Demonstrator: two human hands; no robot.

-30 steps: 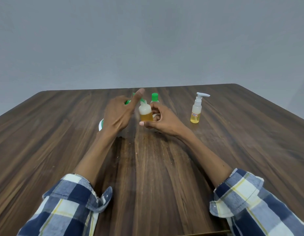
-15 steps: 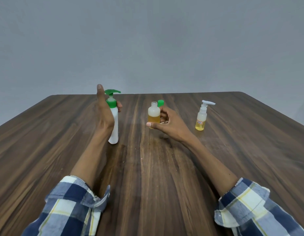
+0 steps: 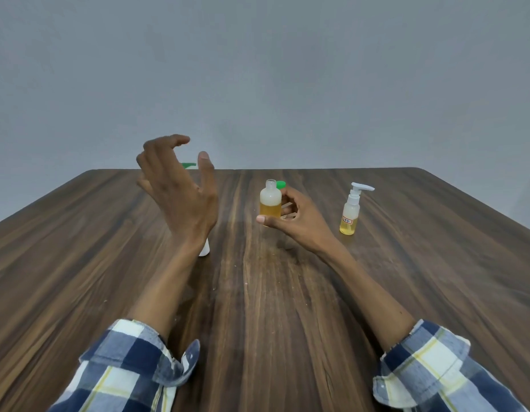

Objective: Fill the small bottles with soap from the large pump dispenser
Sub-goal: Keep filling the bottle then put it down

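Observation:
My right hand [image 3: 296,221] grips a small uncapped clear bottle [image 3: 270,203], upright and about half full of yellow soap, just above the wooden table [image 3: 287,307]. A green cap [image 3: 281,184] shows right behind that bottle. My left hand [image 3: 180,188] is raised above the table with fingers loosely spread and holds nothing. It hides most of the large white pump dispenser [image 3: 204,249]; only the white base and a bit of the green pump head [image 3: 189,165] show.
A second small bottle with a white pump top [image 3: 350,212] stands on the table to the right, with yellow soap in its lower part and a small label. A plain grey wall rises behind the table's far edge.
My left hand let go of the large dispenser and lifted away, fingers spreading. The right hand kept the small bottle in about the same place.

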